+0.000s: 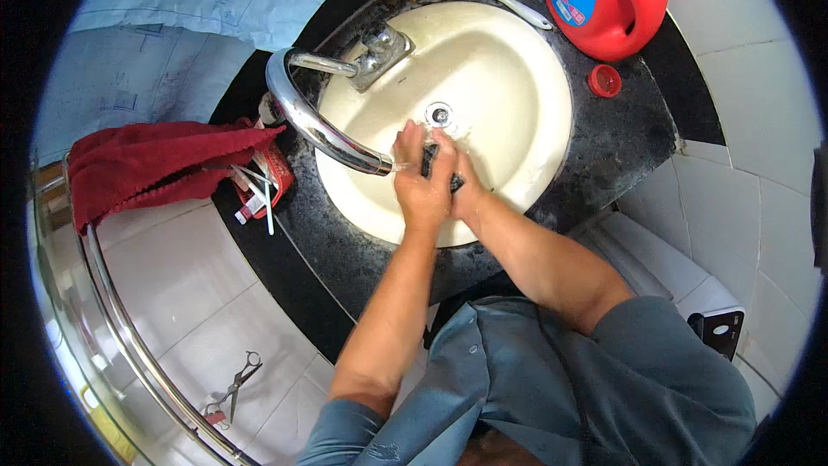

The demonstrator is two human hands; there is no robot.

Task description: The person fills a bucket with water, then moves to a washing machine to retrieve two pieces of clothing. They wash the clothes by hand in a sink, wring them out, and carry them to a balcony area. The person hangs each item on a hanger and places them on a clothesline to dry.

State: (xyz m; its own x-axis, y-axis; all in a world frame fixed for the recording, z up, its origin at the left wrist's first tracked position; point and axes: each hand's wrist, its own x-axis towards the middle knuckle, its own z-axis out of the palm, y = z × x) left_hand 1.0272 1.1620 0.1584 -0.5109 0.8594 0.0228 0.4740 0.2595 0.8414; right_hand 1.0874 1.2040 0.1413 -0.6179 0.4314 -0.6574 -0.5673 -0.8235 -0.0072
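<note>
My left hand (424,189) and my right hand (471,189) are pressed together over the near part of an oval cream washbasin (511,90). Between them is a small dark object (457,182), mostly covered by the fingers, so its kind cannot be told. Water runs from the tip of a curved chrome faucet (310,126) onto my left hand. Just beyond the fingertips lies the metal drain (440,114) of the basin.
A red detergent jug (637,6) and its red cap (604,81) stand at the right on the dark countertop (621,129). Behind the basin lies a white-handled brush (511,3). Leftward are a maroon towel (162,165) on a chrome rail, a red basket (279,171) and hanging scissors (240,382).
</note>
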